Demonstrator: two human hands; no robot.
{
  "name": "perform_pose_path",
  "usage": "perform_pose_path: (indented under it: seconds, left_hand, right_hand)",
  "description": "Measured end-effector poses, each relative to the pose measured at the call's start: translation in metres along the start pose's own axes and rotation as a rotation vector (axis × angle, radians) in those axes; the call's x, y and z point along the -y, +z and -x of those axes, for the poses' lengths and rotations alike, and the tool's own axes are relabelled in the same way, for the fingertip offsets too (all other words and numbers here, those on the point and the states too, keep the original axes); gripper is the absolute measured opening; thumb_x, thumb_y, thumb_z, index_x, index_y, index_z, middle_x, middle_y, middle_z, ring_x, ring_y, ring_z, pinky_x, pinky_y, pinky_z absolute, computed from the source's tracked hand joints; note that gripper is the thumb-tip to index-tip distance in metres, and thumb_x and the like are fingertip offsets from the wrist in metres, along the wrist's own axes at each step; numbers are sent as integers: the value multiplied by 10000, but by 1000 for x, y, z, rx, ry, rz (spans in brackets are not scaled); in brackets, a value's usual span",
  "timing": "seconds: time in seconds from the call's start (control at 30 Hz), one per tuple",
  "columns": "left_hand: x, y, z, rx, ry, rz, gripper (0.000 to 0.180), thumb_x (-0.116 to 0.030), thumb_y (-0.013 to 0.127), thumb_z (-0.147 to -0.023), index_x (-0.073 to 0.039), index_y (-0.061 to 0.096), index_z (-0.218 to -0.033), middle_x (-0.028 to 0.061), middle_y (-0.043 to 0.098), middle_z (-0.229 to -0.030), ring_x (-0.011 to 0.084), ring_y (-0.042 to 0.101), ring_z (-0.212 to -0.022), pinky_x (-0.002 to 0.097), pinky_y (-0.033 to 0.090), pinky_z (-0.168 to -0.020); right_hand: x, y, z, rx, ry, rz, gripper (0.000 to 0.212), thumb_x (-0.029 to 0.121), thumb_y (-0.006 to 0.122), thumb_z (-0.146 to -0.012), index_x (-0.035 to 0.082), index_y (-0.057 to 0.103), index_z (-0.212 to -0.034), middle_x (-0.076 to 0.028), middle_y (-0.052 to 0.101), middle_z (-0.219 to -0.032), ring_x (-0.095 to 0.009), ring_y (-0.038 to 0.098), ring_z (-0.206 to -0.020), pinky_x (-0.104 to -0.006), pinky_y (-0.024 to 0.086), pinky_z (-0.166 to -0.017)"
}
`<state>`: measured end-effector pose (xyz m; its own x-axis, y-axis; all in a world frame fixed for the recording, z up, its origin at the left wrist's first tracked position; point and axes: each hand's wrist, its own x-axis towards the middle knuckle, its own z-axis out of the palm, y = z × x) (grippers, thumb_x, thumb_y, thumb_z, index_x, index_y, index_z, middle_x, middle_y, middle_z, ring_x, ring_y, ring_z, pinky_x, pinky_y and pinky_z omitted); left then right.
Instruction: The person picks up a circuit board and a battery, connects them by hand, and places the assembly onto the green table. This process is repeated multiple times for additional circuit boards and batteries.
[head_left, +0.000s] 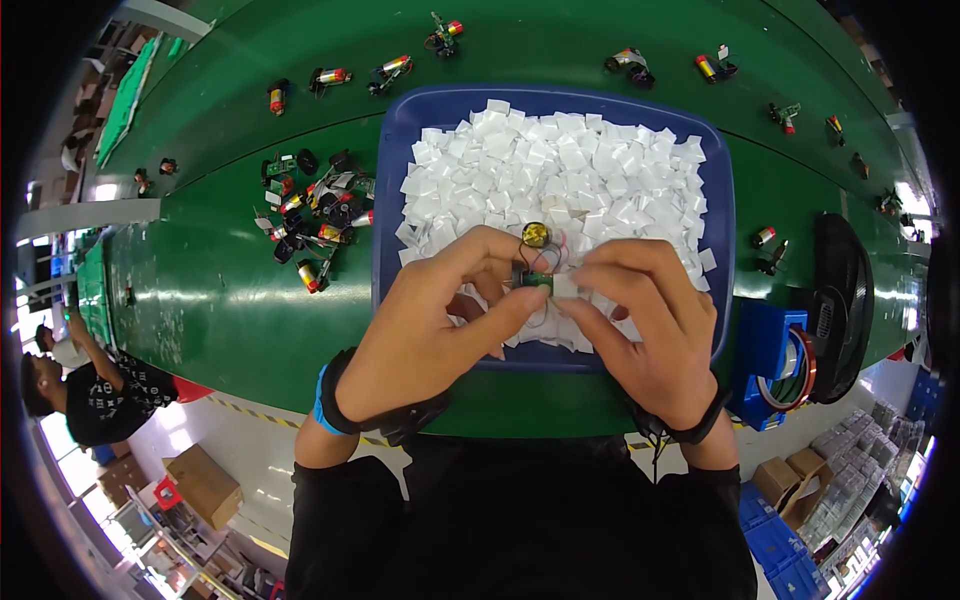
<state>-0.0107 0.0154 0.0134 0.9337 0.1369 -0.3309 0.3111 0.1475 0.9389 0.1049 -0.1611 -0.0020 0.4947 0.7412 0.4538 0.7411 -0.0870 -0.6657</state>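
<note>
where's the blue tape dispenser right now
The blue tape dispenser is on the right side of the head view, between the blue tub and the long black object.

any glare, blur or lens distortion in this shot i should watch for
Head view: fisheye bending curves the green workbench, and the picture falls to black at the rim; head view: bright patches glare off the pale floor at lower left; head view: fine detail on the circuit board in the left hand is too small to make out.
</note>
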Motion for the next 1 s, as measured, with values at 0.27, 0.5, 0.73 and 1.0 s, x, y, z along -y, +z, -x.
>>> perform_pose_path:
  seconds: [0.27,0.5,0.73,1.0]
  left_hand:
    - [2,3,4,-45,78,-229,197,-34,607,-935,-2,574,-1127,45,615,-866,90,609,-706,216,503,-554]
    - [11,5,2,-144,263,-463,201,-108,649,-940,-46,578,-1118,14,556,-744,65,525,-580,214,419,-541]
    - [4,4,4,-53,55,-201,208,-70,626,-933,-21,568,-1128,63,652,-994,58,562,-720,195,455,-520]
    - [2,0,4,-55,137,-500,280,-77,665,-913,-1,554,-1159,25,599,-866,50,541,-692,178,454,-493]
  right_hand:
    - [0,-4,0,93,4,53,239,-31,782,-748,45,650,-932,-68,633,-959,-172,639,-728,-253,510,-544]
    - [3,-9,-3,-24,343,-179,234,-22,793,-727,42,649,-900,-72,619,-976,-161,629,-775,-244,503,-569]
    - [-3,-8,0,135,-63,52,205,-44,768,-757,25,645,-905,-85,613,-988,-125,621,-811,-243,500,-575]
    - [3,-14,-5,-8,463,-363,223,-34,798,-720,24,658,-883,-79,617,-986,-142,629,-797,-243,510,-587]
